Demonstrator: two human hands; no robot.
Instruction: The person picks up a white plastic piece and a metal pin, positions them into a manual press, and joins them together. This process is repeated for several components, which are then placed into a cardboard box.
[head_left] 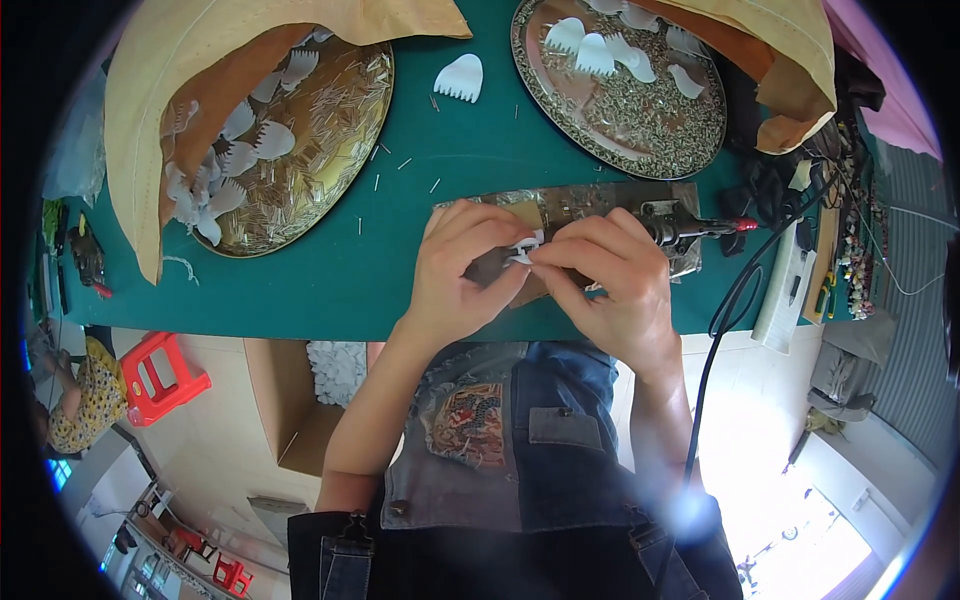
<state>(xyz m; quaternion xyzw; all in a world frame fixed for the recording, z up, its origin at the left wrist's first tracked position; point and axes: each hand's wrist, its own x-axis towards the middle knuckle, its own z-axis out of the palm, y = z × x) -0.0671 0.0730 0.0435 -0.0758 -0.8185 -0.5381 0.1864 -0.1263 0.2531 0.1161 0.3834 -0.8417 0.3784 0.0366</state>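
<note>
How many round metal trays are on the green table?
2. One tray lies at upper left, partly under tan cloth; the other tray lies at upper right, also partly covered. Both hold small pins and white comb-shaped pieces.

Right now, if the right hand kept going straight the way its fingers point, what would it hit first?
The right hand points left, so its fingers would likely press first into the small white piece pinched between both hands, then the left hand right behind it; depth is hard to judge.

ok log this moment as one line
left hand: pinching small white comb-shaped piece | right hand: pinching same piece | under hands: foil-covered board on green table
</note>
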